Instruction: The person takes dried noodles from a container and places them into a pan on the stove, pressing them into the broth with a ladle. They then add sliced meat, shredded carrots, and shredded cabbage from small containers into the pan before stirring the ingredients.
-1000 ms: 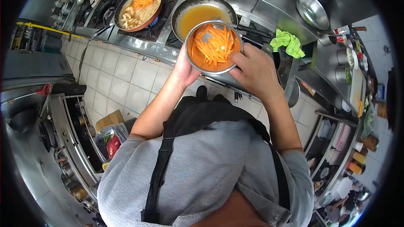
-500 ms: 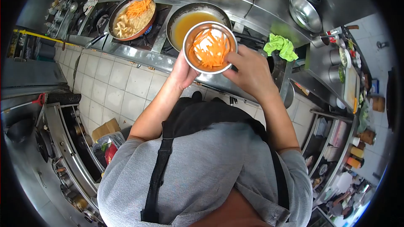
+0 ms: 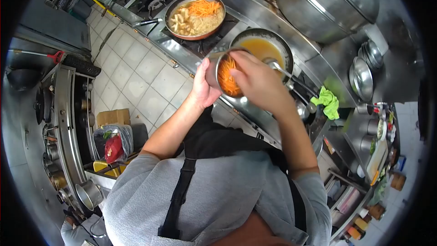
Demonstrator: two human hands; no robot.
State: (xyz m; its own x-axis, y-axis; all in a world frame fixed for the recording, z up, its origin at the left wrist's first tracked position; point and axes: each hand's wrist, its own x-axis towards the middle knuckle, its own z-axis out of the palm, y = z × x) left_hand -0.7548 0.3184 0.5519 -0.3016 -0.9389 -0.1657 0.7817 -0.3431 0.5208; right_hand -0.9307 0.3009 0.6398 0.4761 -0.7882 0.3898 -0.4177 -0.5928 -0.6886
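Note:
My left hand point(image 3: 203, 89) is closed around the side of a metal bowl point(image 3: 212, 75), which is tilted with its mouth toward my right hand. Orange carrot strips point(image 3: 226, 76) lie inside it. The somewhat blurred fingers of my right hand point(image 3: 261, 81) reach over the rim and are curled against the carrot strips; their tips are partly hidden. Just beyond is a pan point(image 3: 288, 57) of yellow-brown broth, with a ladle point(image 3: 272, 64) resting in it. Farther left, a frying pan point(image 3: 195, 37) on a burner holds noodles, pale pieces and a heap of carrot strips.
A large lidded pot point(image 3: 309, 13) stands at the back right. On the stove's right side lies a green cloth point(image 3: 327, 102), near stacked metal bowls point(image 3: 363, 79). A lined bin point(image 3: 127, 141) stands on the tiled floor at left. Another person point(image 3: 75, 233) shows at lower left.
The view has turned, shifting the stove rightward. My left hand has tipped the bowl on its side, and my right hand has moved from its rim farther over its mouth. The ladle has come into sight.

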